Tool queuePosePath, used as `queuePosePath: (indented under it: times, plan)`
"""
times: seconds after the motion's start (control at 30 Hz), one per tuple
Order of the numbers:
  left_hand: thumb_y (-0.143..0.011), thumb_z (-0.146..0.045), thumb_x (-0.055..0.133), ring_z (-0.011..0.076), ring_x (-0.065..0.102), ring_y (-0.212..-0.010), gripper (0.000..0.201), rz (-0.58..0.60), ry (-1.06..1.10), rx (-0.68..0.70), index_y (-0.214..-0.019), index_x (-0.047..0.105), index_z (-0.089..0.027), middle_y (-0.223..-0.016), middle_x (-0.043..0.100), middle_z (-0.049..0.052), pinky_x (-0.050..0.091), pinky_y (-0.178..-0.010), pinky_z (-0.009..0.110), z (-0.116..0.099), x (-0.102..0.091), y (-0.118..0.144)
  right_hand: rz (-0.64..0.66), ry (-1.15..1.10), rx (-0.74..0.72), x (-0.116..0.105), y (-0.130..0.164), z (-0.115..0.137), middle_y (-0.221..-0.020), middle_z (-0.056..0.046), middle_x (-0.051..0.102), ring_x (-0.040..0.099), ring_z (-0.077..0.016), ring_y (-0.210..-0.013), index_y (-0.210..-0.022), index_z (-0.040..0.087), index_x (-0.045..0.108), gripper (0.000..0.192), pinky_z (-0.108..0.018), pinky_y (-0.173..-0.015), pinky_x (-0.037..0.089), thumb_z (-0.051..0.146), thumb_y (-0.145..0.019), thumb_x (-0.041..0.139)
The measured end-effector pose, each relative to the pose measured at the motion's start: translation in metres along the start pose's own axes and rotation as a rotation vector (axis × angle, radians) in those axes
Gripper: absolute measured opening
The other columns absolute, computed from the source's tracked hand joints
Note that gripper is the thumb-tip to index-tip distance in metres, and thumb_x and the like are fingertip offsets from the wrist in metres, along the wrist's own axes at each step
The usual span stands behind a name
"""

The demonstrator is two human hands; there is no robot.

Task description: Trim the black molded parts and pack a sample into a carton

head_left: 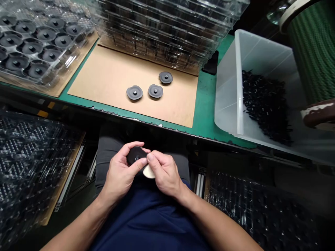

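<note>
I see both hands, left (119, 174) and right (163, 174), clamped on disc (136, 157), lower centre; fitting step, next needs steady press.

Black disc (136, 156): round, dark, matte, with a small hub at its middle; it is sitting low over the lap, below the table edge, partly covered by fingers.
Disc pose: it is facing up toward the camera, tilted slightly.
Pale piece (148, 172): a small cream-coloured rounded bit, peeking out just beneath the black disc; its full shape is staying hidden.
Relation: the two are lying close together, seemingly touching.
</note>
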State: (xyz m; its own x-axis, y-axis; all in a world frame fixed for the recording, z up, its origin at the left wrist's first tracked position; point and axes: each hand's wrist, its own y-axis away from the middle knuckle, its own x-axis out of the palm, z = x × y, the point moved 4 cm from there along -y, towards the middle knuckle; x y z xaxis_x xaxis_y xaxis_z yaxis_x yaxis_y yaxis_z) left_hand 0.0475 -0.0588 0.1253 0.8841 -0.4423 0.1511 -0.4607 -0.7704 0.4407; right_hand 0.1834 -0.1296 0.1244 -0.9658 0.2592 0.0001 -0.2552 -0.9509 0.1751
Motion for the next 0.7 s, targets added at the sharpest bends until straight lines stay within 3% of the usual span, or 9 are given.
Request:
queuePosePath:
  times: [0.1, 0.23, 0.3, 0.37, 0.43, 0.5, 0.6, 0.7]
  plan:
    - [-0.077, -0.039, 0.096, 0.0111, 0.068, -0.085, 0.035, -0.113, -0.079, 0.046, -0.101, 0.077, -0.022, -0.092, 0.075, 0.0, 0.055, -0.081, 0.016, -0.001, -0.004, -0.006, 0.039, 0.106, -0.143, 0.003, 0.004, 0.005, -0.067, 0.003, 0.047, 0.042, -0.0082, -0.061, -0.075, 0.017, 0.052, 0.039, -0.023, -0.06, 0.033, 0.035, -0.109, 0.054]
    - [-0.062, -0.041, 0.102, 0.0093, 0.062, -0.073, 0.036, -0.109, 0.091, -0.103, -0.078, 0.08, -0.018, -0.079, 0.072, 0.002, 0.051, -0.067, 0.013, 0.008, -0.008, -0.017, 0.027, 0.196, -0.131, 0.0, 0.005, 0.007, -0.064, 0.004, 0.048, 0.041, -0.0082, -0.058, -0.077, 0.017, 0.056, 0.03, -0.024, -0.06, 0.033, 0.031, -0.103, 0.061]
    - [-0.061, -0.045, 0.102, 0.0098, 0.062, -0.069, 0.038, -0.082, 0.118, -0.171, -0.081, 0.084, -0.018, -0.077, 0.074, 0.004, 0.049, -0.06, 0.014, 0.011, -0.012, -0.019, 0.032, 0.193, -0.11, -0.004, 0.005, 0.007, -0.063, 0.004, 0.047, 0.04, -0.0084, -0.057, -0.076, 0.017, 0.056, 0.031, -0.024, -0.059, 0.033, 0.031, -0.104, 0.059]
    - [-0.065, -0.046, 0.101, 0.0116, 0.065, -0.069, 0.041, -0.073, 0.066, -0.156, -0.095, 0.087, -0.021, -0.083, 0.077, 0.006, 0.051, -0.059, 0.015, 0.008, -0.018, -0.016, 0.03, 0.198, -0.131, -0.01, 0.004, 0.008, -0.065, 0.003, 0.049, 0.043, -0.0088, -0.058, -0.075, 0.017, 0.058, 0.033, -0.025, -0.059, 0.035, 0.03, -0.105, 0.058]
    - [-0.076, -0.04, 0.095, 0.0153, 0.072, -0.08, 0.033, -0.084, -0.104, 0.002, -0.104, 0.086, -0.024, -0.094, 0.08, 0.007, 0.059, -0.071, 0.019, -0.002, -0.024, -0.01, 0.028, 0.256, -0.273, -0.016, 0.004, 0.011, -0.069, 0.0, 0.055, 0.048, -0.0102, -0.061, -0.081, 0.016, 0.065, 0.029, -0.026, -0.061, 0.038, 0.026, -0.107, 0.058]
    - [-0.089, -0.025, 0.084, 0.0205, 0.076, -0.1, 0.013, -0.079, -0.349, 0.32, -0.102, 0.086, -0.027, -0.108, 0.08, 0.006, 0.062, -0.093, 0.029, -0.021, -0.026, 0.003, 0.037, 0.4, -0.512, -0.023, 0.004, 0.017, -0.078, -0.004, 0.064, 0.054, -0.0132, -0.068, -0.098, 0.013, 0.073, 0.019, -0.028, -0.064, 0.042, 0.023, -0.107, 0.06]
    - [-0.089, -0.001, 0.074, 0.0258, 0.072, -0.121, 0.043, 0.017, -0.655, 0.851, -0.117, 0.082, -0.032, -0.121, 0.078, 0.003, 0.061, -0.106, 0.039, -0.045, -0.023, 0.03, 0.043, 0.632, -0.784, -0.031, 0.005, 0.025, -0.086, -0.007, 0.069, 0.055, -0.0162, -0.073, -0.126, 0.011, 0.073, 0.023, -0.031, -0.067, 0.043, 0.018, -0.106, 0.063]
    - [-0.084, 0.007, 0.073, 0.0272, 0.07, -0.125, 0.07, 0.11, -0.856, 1.093, -0.141, 0.07, -0.031, -0.125, 0.077, 0.005, 0.062, -0.105, 0.039, -0.05, -0.024, 0.046, 0.044, 0.725, -0.845, -0.036, 0.001, 0.032, -0.084, -0.006, 0.068, 0.051, -0.0157, -0.069, -0.131, 0.012, 0.072, 0.027, -0.03, -0.065, 0.041, 0.017, -0.105, 0.065]
